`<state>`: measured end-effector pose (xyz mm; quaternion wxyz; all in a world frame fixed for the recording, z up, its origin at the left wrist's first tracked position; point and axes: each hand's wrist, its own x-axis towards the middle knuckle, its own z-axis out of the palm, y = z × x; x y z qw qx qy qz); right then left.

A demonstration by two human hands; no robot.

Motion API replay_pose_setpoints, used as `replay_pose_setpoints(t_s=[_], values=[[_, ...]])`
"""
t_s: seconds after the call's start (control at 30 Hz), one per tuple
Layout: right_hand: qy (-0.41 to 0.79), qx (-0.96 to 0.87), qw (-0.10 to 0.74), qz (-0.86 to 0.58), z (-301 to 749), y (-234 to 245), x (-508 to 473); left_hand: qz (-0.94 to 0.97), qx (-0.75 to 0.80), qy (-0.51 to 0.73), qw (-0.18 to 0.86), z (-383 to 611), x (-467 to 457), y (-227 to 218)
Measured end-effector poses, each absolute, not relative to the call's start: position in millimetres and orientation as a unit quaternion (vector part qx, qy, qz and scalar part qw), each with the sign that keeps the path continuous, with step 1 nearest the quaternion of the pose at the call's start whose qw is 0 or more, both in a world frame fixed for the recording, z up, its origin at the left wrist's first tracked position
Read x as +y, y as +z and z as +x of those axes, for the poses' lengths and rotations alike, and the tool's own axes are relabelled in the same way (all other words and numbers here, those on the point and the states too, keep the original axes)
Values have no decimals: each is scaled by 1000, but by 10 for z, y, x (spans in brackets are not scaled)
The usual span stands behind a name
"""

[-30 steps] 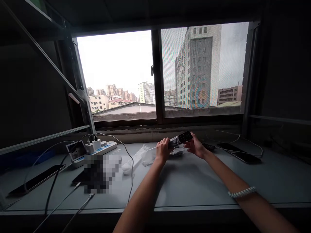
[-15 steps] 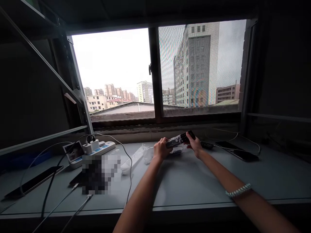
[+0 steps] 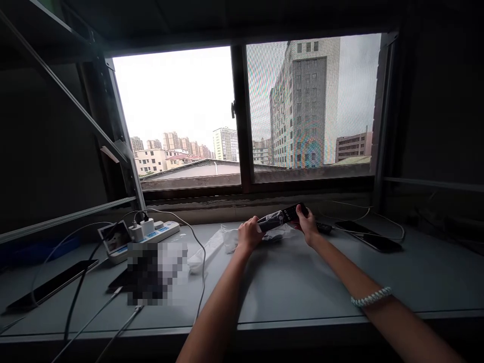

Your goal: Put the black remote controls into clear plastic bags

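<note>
A black remote control (image 3: pixel 290 214) is held tilted above the desk, its right end raised. Clear plastic bag (image 3: pixel 275 219) covers its left part, while the buttoned right part is bare. My left hand (image 3: pixel 249 235) is closed around the bagged left end. At the bare right end, my right hand (image 3: pixel 308 225) grips the remote with the thumb on top. Crumpled clear plastic lies below and to the left of the hands. Another black remote (image 3: pixel 323 228) rests just behind my right hand, partly hidden by it.
A long white plastic-wrapped item (image 3: pixel 206 252) lies left of my hands. Further left are a power strip (image 3: pixel 162 232) with chargers, a phone (image 3: pixel 53 283) and several cables. A dark phone (image 3: pixel 368 236) with a white cable lies right. The window (image 3: pixel 242 116) stands behind the desk.
My right hand has shifted slightly to the right along with the remote's bare end, and a bit more of its buttoned face shows. My left hand stays nearly in place.
</note>
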<state>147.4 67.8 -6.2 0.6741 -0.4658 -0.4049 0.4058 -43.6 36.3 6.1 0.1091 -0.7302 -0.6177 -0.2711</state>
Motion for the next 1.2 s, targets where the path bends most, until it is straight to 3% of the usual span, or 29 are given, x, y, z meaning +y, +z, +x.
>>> replay_pose_setpoints(t_s=[0.4,0.77,1.2], values=[[443,-423,654,-443,1386,-43,634,-784,-517,-281,200,-341,372,24],[505,-468,602,-406,1364,84,447,-786,-512,-300,175,-328,397,-48],[498,-496,560,-439,1319,38,435,-799,-512,-269,166,-381,410,-29]])
